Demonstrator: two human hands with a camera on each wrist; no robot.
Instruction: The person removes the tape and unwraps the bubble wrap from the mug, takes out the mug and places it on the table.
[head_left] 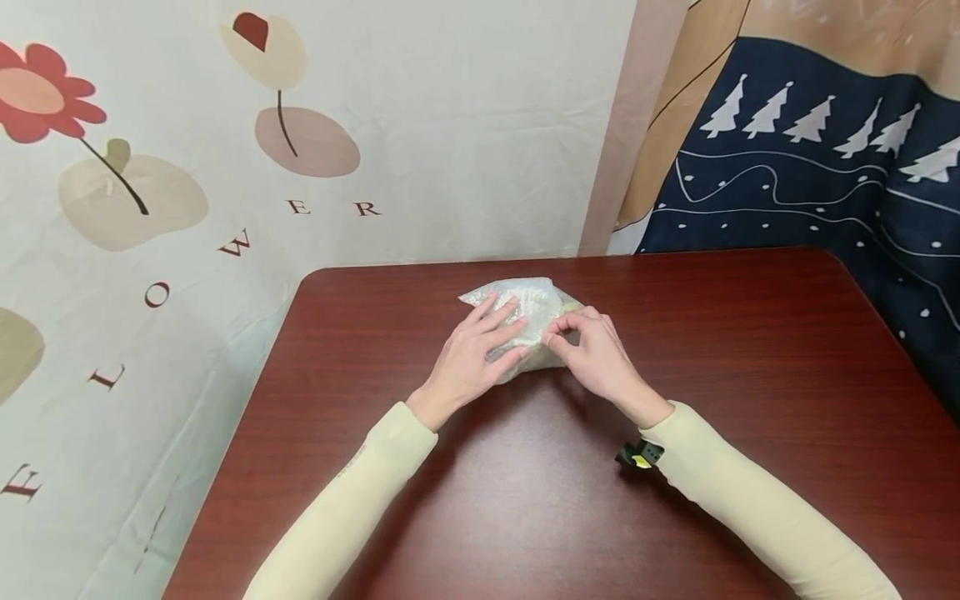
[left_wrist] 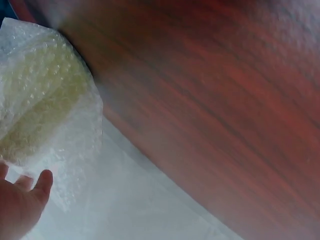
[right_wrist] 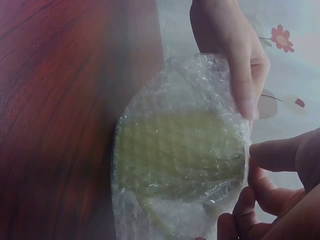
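A bundle of clear bubble wrap (head_left: 534,302) lies toward the far side of the table, with a yellow-green object (right_wrist: 175,145) showing through its layers. The wrap blurs that object's exact kind. My left hand (head_left: 472,350) rests on the bundle's left part, fingers spread and nearly straight. From the right, my right hand (head_left: 600,354) pinches the upper edge of the wrap between thumb and forefinger. In the right wrist view, the right thumb (right_wrist: 275,154) presses at the wrap's edge, below the left hand (right_wrist: 240,55).
The dark red-brown table (head_left: 525,500) has rounded far corners. Behind it hangs a pale cloth (head_left: 465,125) with flowers and letters, beside a navy cloth (head_left: 787,183) with white trees. A black strap with a yellow piece (head_left: 640,455) sits at the right wrist.
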